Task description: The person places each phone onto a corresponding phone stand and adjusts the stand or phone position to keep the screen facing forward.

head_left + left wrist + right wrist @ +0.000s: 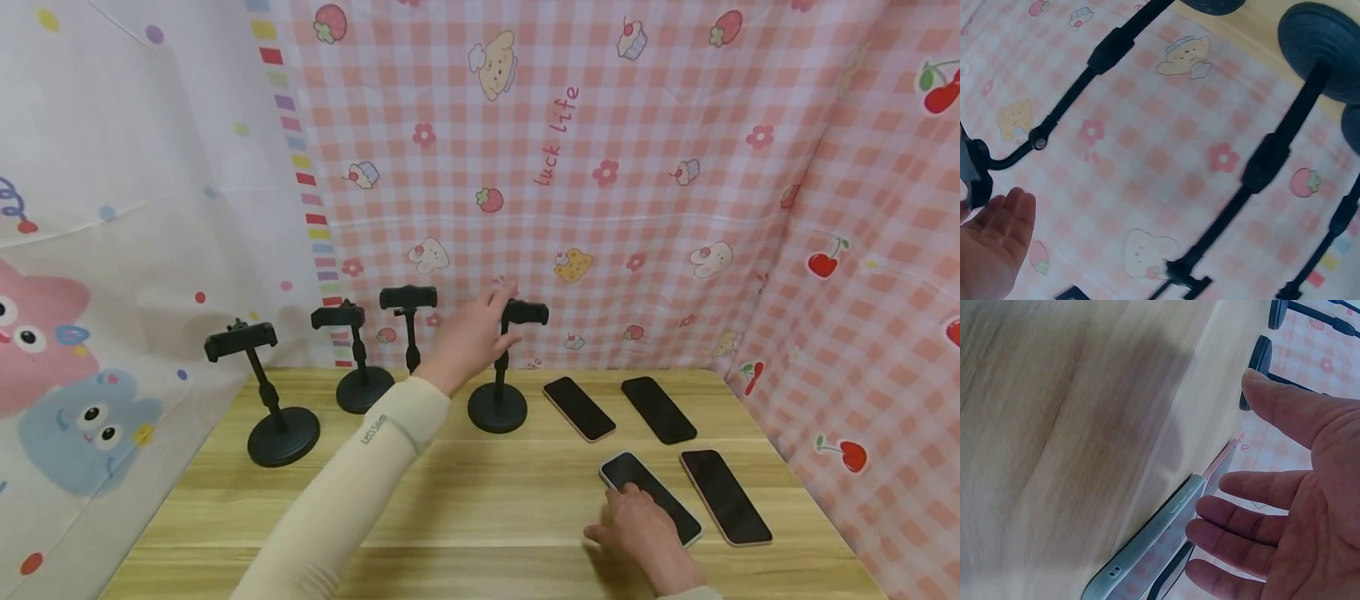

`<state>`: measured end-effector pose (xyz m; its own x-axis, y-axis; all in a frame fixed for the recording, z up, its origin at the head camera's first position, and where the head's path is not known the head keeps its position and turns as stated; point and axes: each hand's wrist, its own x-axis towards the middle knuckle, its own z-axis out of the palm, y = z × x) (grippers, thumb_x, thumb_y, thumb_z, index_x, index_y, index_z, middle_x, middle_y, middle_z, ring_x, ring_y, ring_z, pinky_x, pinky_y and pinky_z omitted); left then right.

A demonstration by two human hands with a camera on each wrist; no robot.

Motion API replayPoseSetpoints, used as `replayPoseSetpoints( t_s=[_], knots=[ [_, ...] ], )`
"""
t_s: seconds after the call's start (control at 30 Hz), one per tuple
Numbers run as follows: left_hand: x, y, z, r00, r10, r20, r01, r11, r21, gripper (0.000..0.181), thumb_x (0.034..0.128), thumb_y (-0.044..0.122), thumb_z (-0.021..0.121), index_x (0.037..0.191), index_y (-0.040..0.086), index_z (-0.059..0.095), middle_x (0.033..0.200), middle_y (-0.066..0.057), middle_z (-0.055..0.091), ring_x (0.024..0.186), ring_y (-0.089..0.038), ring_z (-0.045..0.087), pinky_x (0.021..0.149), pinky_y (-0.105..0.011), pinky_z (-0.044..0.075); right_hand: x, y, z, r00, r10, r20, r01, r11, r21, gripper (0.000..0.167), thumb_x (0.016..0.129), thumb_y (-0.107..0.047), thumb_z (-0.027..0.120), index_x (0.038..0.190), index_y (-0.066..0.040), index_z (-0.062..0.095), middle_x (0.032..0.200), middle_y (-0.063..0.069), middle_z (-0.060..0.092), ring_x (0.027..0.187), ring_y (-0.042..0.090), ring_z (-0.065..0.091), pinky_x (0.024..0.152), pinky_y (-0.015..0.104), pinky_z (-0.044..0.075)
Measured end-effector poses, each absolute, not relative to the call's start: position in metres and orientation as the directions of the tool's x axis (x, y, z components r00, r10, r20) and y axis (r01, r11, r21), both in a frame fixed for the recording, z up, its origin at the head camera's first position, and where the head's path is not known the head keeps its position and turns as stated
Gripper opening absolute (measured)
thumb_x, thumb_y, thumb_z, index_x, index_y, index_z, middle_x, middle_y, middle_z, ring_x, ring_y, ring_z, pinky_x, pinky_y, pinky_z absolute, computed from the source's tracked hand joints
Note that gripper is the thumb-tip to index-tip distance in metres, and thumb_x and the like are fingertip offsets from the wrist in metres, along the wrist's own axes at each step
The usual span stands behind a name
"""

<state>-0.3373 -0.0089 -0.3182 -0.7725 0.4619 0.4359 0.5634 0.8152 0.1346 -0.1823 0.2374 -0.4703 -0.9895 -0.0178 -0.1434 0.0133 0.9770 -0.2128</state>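
My left hand [471, 337] is at the clamp of the rightmost black phone stand [498, 407], fingers extended; in the left wrist view the hand [997, 250] is beside the clamp [977, 175], and whether it touches is unclear. Over the near phone with a pale case [675, 508] hovers or rests my right hand [641, 533]. In the right wrist view that hand [1260, 519] has its fingers spread and relaxed beside the pale green case edge [1147, 547], gripping nothing.
Three more black stands [283, 437] [365, 390] [408, 297] stand to the left. Other dark phones lie on the wooden table: two at the back [579, 408] [658, 409], one at the right [726, 497]. Patterned cloth [652, 100] hangs behind and at both sides.
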Motion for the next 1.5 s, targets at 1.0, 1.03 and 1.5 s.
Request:
replayPoseSetpoints(
  t_s=[1.0, 1.03, 1.5],
  knots=[
    [-0.354, 0.018, -0.306, -0.744, 0.491, 0.453, 0.553, 0.833, 0.004, 0.026, 0.096, 0.032, 0.068, 0.107, 0.009, 0.062, 0.095, -0.004, 0.068, 0.085, -0.02, 0.064, 0.072, -0.033, 0.053, -0.181, 0.236, -0.474, -0.986, -0.044, -0.163, -0.012, 0.981, -0.194, 0.068, 0.08, -0.05, 0.078, 0.117, 0.006, 0.062, 0.104, 0.022, 0.057, 0.099, 0.041, 0.058, 0.085, 0.058, 0.048],
    [-0.355, 0.019, -0.305, -0.752, 0.491, 0.441, 0.549, 0.836, 0.006, 0.025, 0.0963, 0.032, 0.067, 0.107, 0.01, 0.062, 0.095, -0.003, 0.068, 0.085, -0.019, 0.063, 0.072, -0.033, 0.053, -0.181, 0.236, -0.474, -0.986, -0.045, -0.158, -0.013, 0.981, -0.194, 0.068, 0.08, -0.05, 0.078, 0.117, 0.006, 0.062, 0.105, 0.022, 0.057, 0.099, 0.041, 0.058, 0.085, 0.058, 0.048],
    [-0.358, 0.021, -0.288, -0.807, 0.509, 0.3, 0.541, 0.84, 0.031, 0.023, 0.0971, 0.031, 0.066, 0.104, 0.009, 0.061, 0.092, -0.003, 0.061, 0.082, -0.017, 0.058, 0.07, -0.031, 0.05, -0.181, 0.236, -0.474, -0.985, -0.031, -0.171, 0.004, 0.979, -0.206, 0.067, 0.079, -0.049, 0.079, 0.117, 0.004, 0.063, 0.104, 0.021, 0.057, 0.099, 0.04, 0.058, 0.086, 0.058, 0.048]
  ],
)
